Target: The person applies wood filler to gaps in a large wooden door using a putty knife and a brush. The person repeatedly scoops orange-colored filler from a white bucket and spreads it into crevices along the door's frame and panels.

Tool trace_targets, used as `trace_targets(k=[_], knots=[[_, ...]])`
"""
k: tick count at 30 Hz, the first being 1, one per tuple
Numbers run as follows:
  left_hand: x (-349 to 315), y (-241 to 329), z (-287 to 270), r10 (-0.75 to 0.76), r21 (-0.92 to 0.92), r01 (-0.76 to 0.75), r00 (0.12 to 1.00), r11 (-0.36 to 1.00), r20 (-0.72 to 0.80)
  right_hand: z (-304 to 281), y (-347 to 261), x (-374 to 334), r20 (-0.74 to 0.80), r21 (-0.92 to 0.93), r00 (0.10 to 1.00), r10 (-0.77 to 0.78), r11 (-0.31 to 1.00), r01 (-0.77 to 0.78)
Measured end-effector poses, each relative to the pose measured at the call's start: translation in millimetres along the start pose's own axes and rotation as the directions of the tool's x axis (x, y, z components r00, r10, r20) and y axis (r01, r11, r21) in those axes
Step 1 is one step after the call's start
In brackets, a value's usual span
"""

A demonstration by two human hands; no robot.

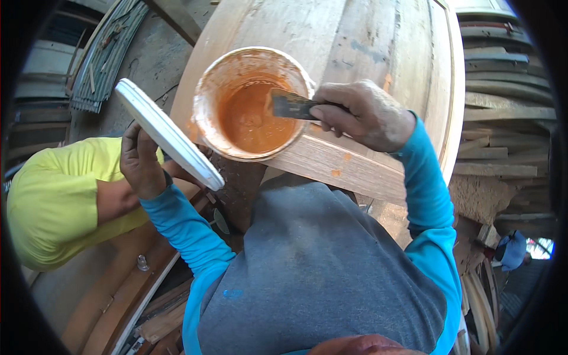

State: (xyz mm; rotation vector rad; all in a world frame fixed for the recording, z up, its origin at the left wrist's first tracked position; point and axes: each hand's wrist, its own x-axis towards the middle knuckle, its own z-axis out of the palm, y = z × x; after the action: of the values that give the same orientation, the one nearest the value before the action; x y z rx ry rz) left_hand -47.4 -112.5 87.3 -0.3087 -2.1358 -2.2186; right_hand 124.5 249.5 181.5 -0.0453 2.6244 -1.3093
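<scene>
My right hand [368,115] grips the handle of a putty knife [291,106]. Its blade reaches over the rim into a white bucket [206,97], whose inner wall is smeared with orange. Thick orange paste [253,121] lies at the bottom, and a little of it coats the blade tip. Under the bucket is a wooden panel [370,44], built of framed boards. To the left of the bucket, my left hand [144,163] holds a round white lid [168,135] tilted on edge, its fingers partly behind the lid.
A person in a yellow shirt [56,195] bends close at my left, beside a brown wooden piece [112,296]. Stacked boards [503,112] line the right side. Thin strips [109,56] lie at the far left. Another person in blue [512,248] is at the far right.
</scene>
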Motion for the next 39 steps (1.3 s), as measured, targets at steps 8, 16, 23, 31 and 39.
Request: trace_targets(k=[8, 16, 23, 31, 39], knots=[[6.7, 10.8, 55.4, -0.007, 0.293, -0.037, 0.989, 0.955, 0.148, 38.1, 87.4, -59.2, -0.237, 0.786, 0.964, 0.118, 0.607, 0.118], [0.9, 21.7, 83.5, -0.042, 0.62, -0.06, 0.988, 0.782, 0.148, -21.5, 242.8, -142.5, -0.316, 0.716, 0.802, 0.507, 0.682, -0.149], [-3.2, 8.0, 108.3, -0.109, 0.44, 0.04, 0.985, 0.897, 0.134, -94.7, 338.7, -110.6, -0.422, -0.259, 0.867, 0.266, 0.881, -0.396], [-11.6, 16.1, 114.1, -0.107, 0.421, 0.064, 0.991, 0.905, 0.081, -117.5, 300.0, -73.6, -0.262, -0.681, 0.892, 0.369, 0.584, -0.441], [-15.1, 11.9, 114.3, -0.124, 0.405, 0.094, 0.991, 0.909, 0.048, -114.1, 310.0, -81.4, -0.195, -0.735, 0.918, 0.346, 0.568, -0.37]])
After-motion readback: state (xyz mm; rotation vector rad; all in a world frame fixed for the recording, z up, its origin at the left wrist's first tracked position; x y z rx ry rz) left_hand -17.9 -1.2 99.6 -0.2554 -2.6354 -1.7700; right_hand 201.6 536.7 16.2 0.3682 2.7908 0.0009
